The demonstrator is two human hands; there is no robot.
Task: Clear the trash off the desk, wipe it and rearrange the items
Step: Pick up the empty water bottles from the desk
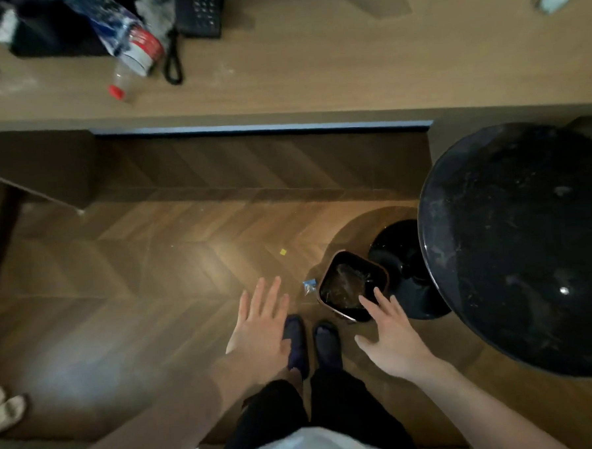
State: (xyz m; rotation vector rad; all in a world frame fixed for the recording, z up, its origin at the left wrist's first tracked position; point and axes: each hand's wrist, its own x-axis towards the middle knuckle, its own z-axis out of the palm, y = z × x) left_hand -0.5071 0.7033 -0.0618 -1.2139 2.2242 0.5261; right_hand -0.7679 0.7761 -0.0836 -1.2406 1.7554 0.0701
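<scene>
Wooden desk (313, 58) — herringbone floor (135, 267) below

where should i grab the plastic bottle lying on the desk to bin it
Grip the bottle around its labelled middle, coming from the desk's front edge, above. It lies on its side, red cap pointing toward you, so the round body is open to fingers wrapping across it. The neck looks narrow and slippery. Both the left hand and right hand are empty.

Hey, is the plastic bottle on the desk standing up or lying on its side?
Lying on its side. The plastic bottle rests lengthwise on the desk, its red cap pointing toward the front edge.
</scene>
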